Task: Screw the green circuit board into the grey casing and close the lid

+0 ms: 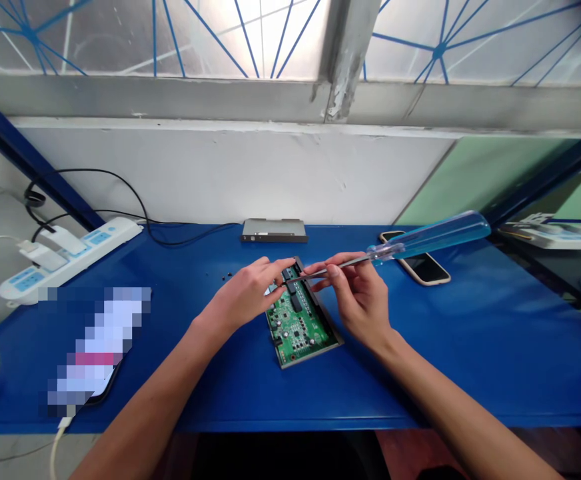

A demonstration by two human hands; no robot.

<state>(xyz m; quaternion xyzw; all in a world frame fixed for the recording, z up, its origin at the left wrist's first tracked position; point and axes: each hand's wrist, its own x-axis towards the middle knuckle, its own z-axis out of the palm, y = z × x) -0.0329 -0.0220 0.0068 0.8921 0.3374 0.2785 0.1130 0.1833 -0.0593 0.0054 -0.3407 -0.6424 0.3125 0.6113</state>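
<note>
Lying leftmost, a power strip (70, 257) and phone (95, 360). Next, the left hand (250, 293), grip pinched on the board (298, 323) mid-worktop (470, 347). The right hand (358, 293) grasps a screwdriver (420, 241), hiding part of a second phone (415, 263). White wall behind.

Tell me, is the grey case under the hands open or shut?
Open. The green circuit board lies bare in the grey case, with no lid over it. The right hand holds a screwdriver to it.
</note>
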